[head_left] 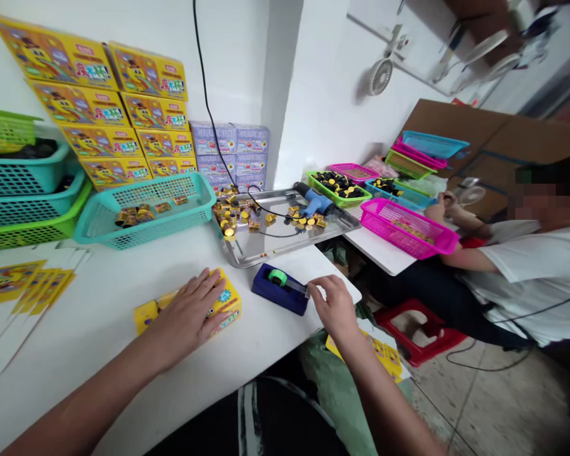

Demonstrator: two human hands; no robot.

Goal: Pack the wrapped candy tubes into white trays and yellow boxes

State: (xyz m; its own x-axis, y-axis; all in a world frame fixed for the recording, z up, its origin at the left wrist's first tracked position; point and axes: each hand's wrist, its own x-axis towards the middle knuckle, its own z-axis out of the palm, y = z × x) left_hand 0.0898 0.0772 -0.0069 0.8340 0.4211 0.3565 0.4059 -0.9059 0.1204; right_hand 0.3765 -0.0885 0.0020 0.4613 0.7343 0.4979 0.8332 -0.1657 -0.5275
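Note:
My left hand lies over a small yellow printed box on the white table, fingers stretched across its top. To the right of the box stands a dark blue tape dispenser with a green-cored roll. A strip of clear tape runs from the roll to the dispenser's front end. There my right hand pinches the end of the tape between thumb and fingertips.
Behind stand a turquoise basket with small cups and a metal tray holding cups and a blue heat gun. Flat cartons lie left. Yellow boxes are stacked by the wall. A co-worker sits at right.

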